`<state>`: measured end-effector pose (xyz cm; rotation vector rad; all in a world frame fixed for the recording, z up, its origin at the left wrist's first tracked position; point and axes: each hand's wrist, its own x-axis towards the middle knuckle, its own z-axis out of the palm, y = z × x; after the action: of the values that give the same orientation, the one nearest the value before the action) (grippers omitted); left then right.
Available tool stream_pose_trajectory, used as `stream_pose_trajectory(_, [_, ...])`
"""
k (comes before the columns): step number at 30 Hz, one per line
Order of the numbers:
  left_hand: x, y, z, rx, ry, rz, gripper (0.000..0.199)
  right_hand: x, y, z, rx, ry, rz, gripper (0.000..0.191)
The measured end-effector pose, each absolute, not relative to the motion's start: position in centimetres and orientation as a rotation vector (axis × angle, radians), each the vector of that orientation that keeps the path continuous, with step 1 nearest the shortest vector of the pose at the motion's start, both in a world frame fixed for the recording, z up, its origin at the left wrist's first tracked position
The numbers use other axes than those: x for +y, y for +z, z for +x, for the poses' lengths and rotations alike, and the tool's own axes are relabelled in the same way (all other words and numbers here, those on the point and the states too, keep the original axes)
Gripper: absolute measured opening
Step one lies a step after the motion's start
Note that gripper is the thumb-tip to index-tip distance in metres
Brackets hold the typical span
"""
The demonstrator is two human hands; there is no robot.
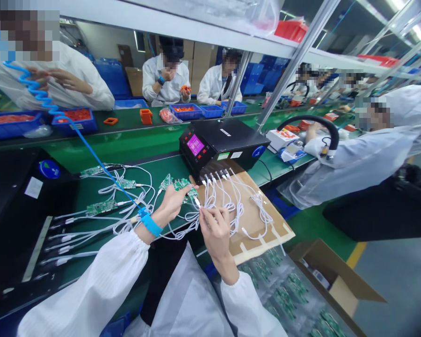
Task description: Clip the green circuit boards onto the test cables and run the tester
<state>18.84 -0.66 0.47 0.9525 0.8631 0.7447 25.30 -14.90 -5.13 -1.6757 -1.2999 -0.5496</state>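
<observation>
My left hand point(173, 202), with a blue wrist strap point(150, 222) on its wrist, grips a green circuit board point(189, 191) near the front of the bench. Just below it, the fingers of my right hand point(215, 229) are pinched on the white plug of a USB cable point(197, 202), which meets the board's lower edge; whether it is fully seated I cannot tell. Another green board point(166, 181) lies beside my left hand. Further left, several boards, one of them point(101, 207) nearest, lie among coiled white cables point(126, 224).
A black tester point(224, 140) with a lit screen stands ahead, white cables running from it over a cardboard sheet point(256, 234). Another black box point(17, 210) stands left. Bagged boards point(291, 295) and an open carton point(337, 276) are at lower right. Co-workers sit opposite and right.
</observation>
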Motion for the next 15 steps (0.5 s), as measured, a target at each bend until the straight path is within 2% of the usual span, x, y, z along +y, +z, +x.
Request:
stream_pose_trajectory(7, [-0.47, 0.28, 18.57, 0.804, 0.693, 0.954, 0.037, -14.94, -5.48, 25.75, -1.332, -0.538, -1.664, 0.022])
stream_pose_trajectory(15, [-0.73, -0.31, 18.75, 0.772, 0.832, 1.049, 0.040, -14.81, -5.01, 26.07, -1.332, -0.532, -1.659, 0.019])
